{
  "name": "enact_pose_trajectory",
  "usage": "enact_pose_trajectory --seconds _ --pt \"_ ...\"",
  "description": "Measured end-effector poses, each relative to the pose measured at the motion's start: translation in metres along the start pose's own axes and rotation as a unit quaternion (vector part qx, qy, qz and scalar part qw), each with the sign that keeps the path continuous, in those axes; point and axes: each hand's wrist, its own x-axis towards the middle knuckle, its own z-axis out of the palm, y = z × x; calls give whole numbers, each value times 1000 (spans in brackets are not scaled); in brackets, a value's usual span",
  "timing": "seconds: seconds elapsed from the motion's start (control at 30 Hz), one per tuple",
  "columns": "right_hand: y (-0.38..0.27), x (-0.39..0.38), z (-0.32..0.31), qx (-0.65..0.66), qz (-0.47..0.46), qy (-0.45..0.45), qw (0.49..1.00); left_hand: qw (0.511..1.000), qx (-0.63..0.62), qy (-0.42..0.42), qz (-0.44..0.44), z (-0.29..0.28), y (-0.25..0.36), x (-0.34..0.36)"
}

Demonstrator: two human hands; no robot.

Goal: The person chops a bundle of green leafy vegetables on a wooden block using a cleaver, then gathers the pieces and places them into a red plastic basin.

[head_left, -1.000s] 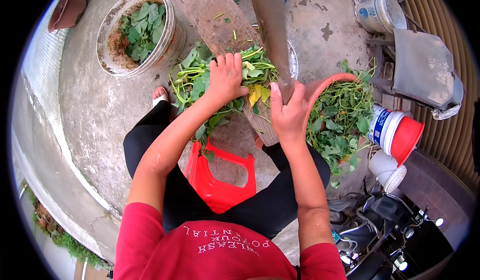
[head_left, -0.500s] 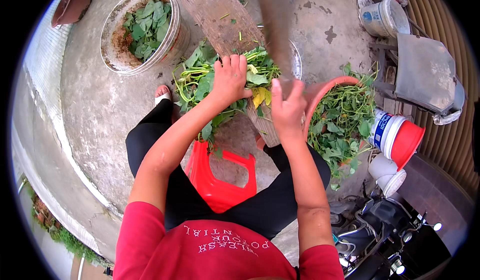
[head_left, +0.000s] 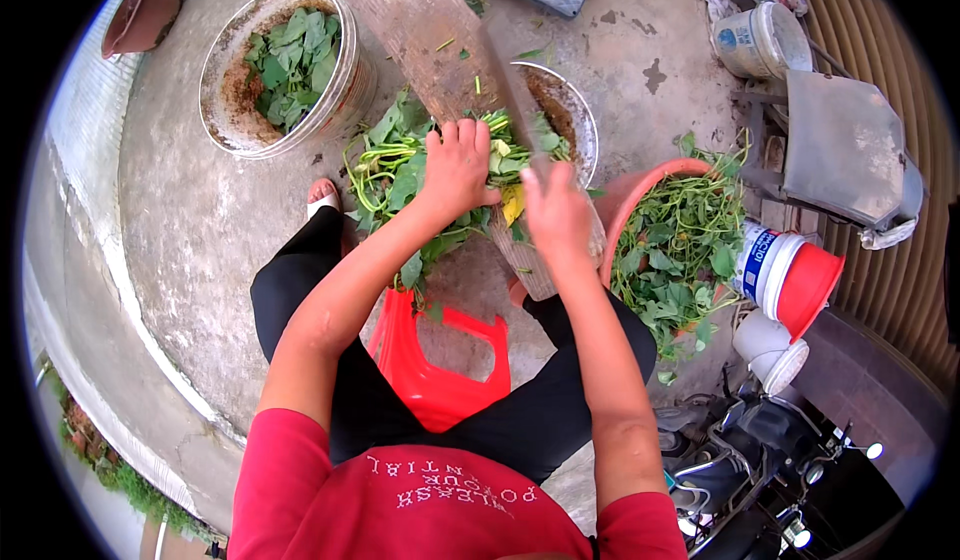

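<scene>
My left hand (head_left: 460,167) presses a bunch of leafy green stems (head_left: 402,160) down on a long wooden plank (head_left: 420,30). The bunch spreads past the plank's left edge, and a yellow leaf (head_left: 512,204) shows beside my thumb. In my right hand (head_left: 560,212) is a knife (head_left: 514,100), its broad blade smeared by motion. The blade stands over the plank at the right end of the bunch, just right of my left fingers. Small cut stem bits lie on the plank. My right fingers wrap round the knife's handle, which is mostly hidden.
Cut leaves lie in a dirty white bucket (head_left: 215,90) at far left. A round white-rimmed container (head_left: 590,125) stands beyond the blade. Right of the plank, an orange tub (head_left: 628,200) overflows with greens. A red stool (head_left: 440,385) is between my legs; a motorcycle (head_left: 745,460) stands at lower right.
My right hand has swung the knife leftward and down, from beside the plank to the bunch. The round container shows more now. My left hand keeps its hold.
</scene>
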Motion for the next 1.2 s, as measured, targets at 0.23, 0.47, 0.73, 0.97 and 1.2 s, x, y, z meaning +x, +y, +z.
enact_pose_trajectory --seconds 0.23,0.47,0.73,0.97,1.2 --pt "4 -7 -5 138 -6 49 989 1000 -10 0 -4 9 -2 -2" --pt "17 -26 1 78 -41 67 994 1000 -7 21 0 7 0 -4" --pt "7 -20 -15 148 -75 140 976 1000 4 0 -6 6 1 -3" --pt "28 -27 11 22 36 -30 999 1000 0 10 1 6 5 -4" --pt "11 -26 -18 172 -20 82 981 1000 -4 2 -13 4 0 -3"
